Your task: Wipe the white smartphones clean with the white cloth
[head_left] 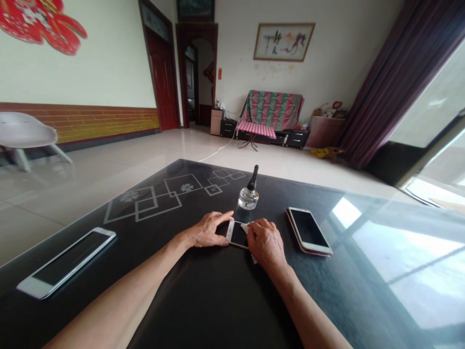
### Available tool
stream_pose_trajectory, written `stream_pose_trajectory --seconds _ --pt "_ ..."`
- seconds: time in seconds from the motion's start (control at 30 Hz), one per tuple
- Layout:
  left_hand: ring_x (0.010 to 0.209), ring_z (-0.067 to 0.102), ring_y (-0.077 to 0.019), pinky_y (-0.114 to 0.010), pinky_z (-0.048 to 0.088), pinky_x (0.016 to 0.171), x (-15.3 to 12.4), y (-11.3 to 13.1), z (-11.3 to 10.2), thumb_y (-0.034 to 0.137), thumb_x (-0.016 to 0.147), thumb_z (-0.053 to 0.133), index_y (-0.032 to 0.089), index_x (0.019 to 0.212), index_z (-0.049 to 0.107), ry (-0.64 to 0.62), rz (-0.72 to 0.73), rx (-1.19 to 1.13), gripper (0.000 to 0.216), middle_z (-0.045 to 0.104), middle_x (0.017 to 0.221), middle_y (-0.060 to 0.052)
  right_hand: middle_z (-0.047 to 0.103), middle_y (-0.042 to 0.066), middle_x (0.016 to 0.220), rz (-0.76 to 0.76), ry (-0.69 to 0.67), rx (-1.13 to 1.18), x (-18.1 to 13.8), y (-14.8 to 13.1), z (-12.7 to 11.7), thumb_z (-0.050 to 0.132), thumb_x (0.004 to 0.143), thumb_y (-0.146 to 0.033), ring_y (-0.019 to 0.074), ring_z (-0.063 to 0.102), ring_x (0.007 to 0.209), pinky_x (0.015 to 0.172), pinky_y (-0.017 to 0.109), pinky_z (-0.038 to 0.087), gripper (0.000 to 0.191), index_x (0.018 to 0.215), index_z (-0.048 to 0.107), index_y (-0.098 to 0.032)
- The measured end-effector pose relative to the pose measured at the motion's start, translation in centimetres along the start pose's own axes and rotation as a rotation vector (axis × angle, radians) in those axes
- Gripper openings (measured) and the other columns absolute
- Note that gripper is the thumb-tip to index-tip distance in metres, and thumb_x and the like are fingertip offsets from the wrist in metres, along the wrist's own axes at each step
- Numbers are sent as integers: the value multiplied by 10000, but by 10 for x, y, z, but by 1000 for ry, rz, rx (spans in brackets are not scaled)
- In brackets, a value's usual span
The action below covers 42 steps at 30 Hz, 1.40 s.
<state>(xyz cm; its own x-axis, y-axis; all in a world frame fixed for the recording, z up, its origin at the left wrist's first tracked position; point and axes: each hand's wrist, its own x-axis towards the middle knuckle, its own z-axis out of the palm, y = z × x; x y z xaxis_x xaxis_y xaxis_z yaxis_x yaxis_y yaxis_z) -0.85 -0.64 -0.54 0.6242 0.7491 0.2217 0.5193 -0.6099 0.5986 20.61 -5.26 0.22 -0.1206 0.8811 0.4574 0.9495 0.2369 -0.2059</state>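
Note:
A white-framed smartphone with a dark screen lies flat on the black table, directly in front of me. My left hand grips its left end, thumb on the near edge and fingers at the far edge. Over the phone's right part, my right hand presses a white tissue to the screen with bent fingers. The right end of the phone is hidden under that hand. Just beyond the phone stands a clear glass bottle with a black pump top and clear liquid inside.
Another white phone lies at the table's left, and a phone in a reddish case at the right. Pale square patterns mark the glossy black table. A white chair stands on the floor at far left.

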Motion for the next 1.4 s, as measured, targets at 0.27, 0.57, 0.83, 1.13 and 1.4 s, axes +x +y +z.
stream_pose_trajectory --seconds 0.27,0.57,0.83,1.13,1.4 --pt "1266 406 -293 -424 283 1078 1 -4 0 332 658 734 256 1433 306 -19 -15 15 889 510 1352 -54 662 102 889 110 30 -65 1 16 -2 505 837 -184 222 560 808 750 337 375 213 822 717 -187" --pt "1244 426 -295 -423 288 1065 2 3 -1 314 641 744 226 1429 325 15 -15 -18 897 557 1318 -66 645 61 919 -38 -4 -22 2 -8 0 483 883 -202 196 538 823 752 304 378 220 899 699 -239" --pt "1270 409 -302 -429 292 1068 2 2 1 327 613 763 240 1429 317 30 -49 -29 935 567 1308 -47 635 62 932 -126 -27 -8 9 -24 11 478 884 -200 192 530 809 748 297 380 222 917 695 -233" --pt "1278 406 -296 -428 275 1073 1 2 0 337 647 745 216 1442 278 16 -15 1 931 553 1326 -60 654 55 931 -63 -9 -37 -4 4 -6 464 894 -202 180 557 827 793 293 380 242 912 704 -221" --pt "1265 418 -279 -403 283 1069 0 3 -1 326 664 721 246 1444 269 4 -16 2 905 552 1329 -32 649 66 898 -15 13 -64 -17 48 -17 453 893 -198 182 577 868 855 298 369 249 852 698 -190"
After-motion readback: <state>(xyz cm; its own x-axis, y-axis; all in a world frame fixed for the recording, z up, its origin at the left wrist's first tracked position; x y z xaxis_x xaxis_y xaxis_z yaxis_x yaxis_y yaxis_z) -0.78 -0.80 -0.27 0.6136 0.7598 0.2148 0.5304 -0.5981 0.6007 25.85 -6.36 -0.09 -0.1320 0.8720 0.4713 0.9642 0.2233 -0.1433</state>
